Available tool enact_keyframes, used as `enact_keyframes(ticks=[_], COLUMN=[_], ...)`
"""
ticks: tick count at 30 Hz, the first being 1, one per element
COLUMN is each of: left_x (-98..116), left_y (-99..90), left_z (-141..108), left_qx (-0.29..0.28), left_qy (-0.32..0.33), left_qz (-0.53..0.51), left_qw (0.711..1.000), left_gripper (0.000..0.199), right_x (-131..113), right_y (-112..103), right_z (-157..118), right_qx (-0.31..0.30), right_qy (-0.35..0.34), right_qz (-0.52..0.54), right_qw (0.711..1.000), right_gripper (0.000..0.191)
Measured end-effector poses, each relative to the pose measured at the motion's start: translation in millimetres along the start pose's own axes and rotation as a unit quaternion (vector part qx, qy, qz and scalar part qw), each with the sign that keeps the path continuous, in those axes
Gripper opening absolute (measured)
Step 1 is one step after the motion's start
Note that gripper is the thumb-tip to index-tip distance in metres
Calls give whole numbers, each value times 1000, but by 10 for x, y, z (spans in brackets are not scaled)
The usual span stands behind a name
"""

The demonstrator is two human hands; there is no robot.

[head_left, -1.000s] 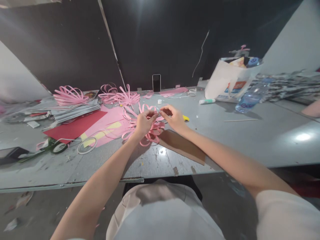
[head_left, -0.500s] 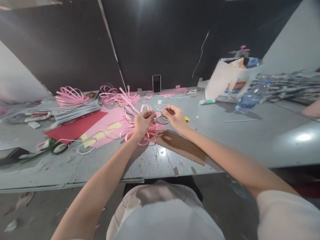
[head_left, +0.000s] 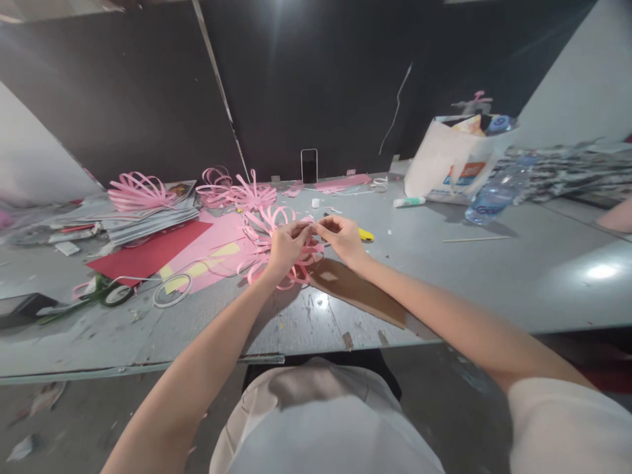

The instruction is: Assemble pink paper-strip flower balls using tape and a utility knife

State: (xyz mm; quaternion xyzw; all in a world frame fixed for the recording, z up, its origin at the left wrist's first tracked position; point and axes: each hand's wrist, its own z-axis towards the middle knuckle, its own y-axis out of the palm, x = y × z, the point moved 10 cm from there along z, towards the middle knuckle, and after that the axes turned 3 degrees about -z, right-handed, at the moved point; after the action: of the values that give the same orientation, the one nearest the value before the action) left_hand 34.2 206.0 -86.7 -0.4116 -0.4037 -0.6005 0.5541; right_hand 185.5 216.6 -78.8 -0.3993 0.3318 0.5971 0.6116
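My left hand is closed in a pinch on a pink paper strip, part of a looped pink paper strip bundle on the table. Close against it, my right hand is also pinched shut, its fingertips meeting those of the left. What the right fingertips hold is too small to make out. More pink loops spread out below the left hand. A yellow cutter lies just beyond the right hand, and a brown cardboard strip lies on the table below both hands.
Red paper, green-handled scissors and a white cable are to the left. A phone leans on the dark back panel. On the right stand a white bag, a glue stick and a tilted water bottle.
My right hand has moved left until its fingertips meet the left hand's. The grey ring seen between the hands is now largely hidden. More of the yellow cutter shows.
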Motion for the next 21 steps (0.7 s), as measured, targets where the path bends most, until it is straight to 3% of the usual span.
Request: enact_keyframes(ticks=[21], left_x=[52], left_y=[60], left_z=[-8], left_qx=[-32], left_qy=[37], left_qz=[22], left_qw=[999], left_gripper=[24], right_x=[-64], right_y=[-4], right_z=[-1], right_qx=[-9], right_qy=[-5], right_qz=[-21], right_qw=[1000], right_gripper=[39])
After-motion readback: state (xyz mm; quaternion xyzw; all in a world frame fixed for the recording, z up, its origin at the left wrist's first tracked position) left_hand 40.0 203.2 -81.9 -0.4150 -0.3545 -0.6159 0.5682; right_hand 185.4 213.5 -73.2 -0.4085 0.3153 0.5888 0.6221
